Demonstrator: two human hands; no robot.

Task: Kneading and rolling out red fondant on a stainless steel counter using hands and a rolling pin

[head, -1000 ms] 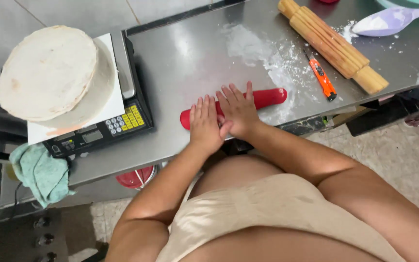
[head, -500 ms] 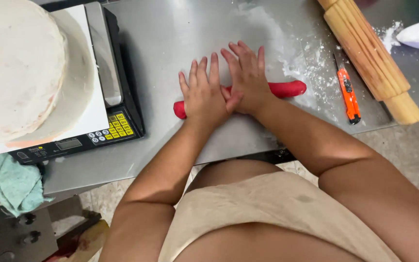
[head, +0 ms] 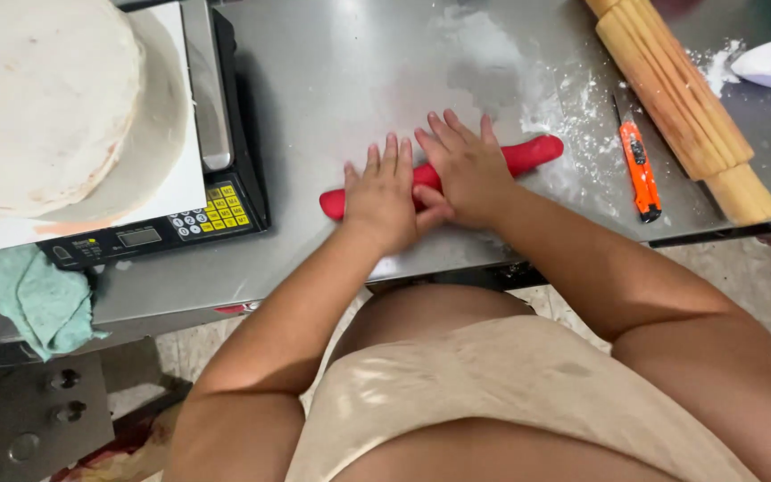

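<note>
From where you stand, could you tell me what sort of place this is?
Probably a bakery or cake-decorating kitchen: a floured steel table, a wooden rolling pin, a scale bearing stacked round layers, and both hands pressed flat on a red roll of paste.

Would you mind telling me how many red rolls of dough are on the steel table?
1. The red dough roll lies across the steel table, under the left hand and right hand, left of the orange utility knife. None other shows.
</note>
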